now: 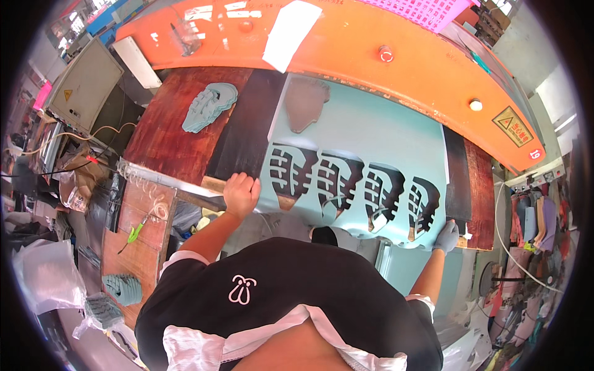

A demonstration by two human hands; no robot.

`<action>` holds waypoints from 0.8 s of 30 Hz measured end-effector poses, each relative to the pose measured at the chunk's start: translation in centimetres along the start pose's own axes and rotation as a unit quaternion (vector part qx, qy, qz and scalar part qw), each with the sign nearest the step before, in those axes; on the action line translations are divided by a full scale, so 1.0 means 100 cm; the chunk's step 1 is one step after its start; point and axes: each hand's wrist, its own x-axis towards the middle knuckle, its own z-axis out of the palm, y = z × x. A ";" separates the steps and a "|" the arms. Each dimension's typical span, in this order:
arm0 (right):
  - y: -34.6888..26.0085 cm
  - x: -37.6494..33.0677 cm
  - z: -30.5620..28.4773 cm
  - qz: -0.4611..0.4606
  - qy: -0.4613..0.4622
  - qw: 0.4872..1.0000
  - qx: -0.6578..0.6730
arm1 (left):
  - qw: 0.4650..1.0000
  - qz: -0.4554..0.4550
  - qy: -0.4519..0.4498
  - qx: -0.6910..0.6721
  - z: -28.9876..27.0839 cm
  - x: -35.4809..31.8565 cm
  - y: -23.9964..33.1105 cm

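Both hands' grip (pixel 241 193) pinches teal sheet's (pixel 377 139) near edge

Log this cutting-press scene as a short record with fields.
Left hand: bare left hand, fist closed on the near left edge of the pale blue sheet
Right hand: gloved right hand, gripping the sheet's near right corner
Sheet: lies flat on the dark cutting board, with a row of four ribbed cut-outs
Cut pieces: stack of blue pieces on the board, left of the sheet
Above: orange press head
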 end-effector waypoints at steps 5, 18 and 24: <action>-0.012 -0.003 -0.004 0.051 0.023 0.994 -0.091 | 0.999 0.044 -0.026 -0.008 -0.018 0.003 0.006; -0.244 -0.020 0.154 -0.351 -0.117 0.926 0.069 | 0.978 -0.042 -0.063 -0.195 0.047 0.118 -0.026; -0.389 -0.151 0.254 -0.361 -0.356 0.861 -0.039 | 0.979 -0.104 -0.110 -0.140 0.118 0.135 -0.042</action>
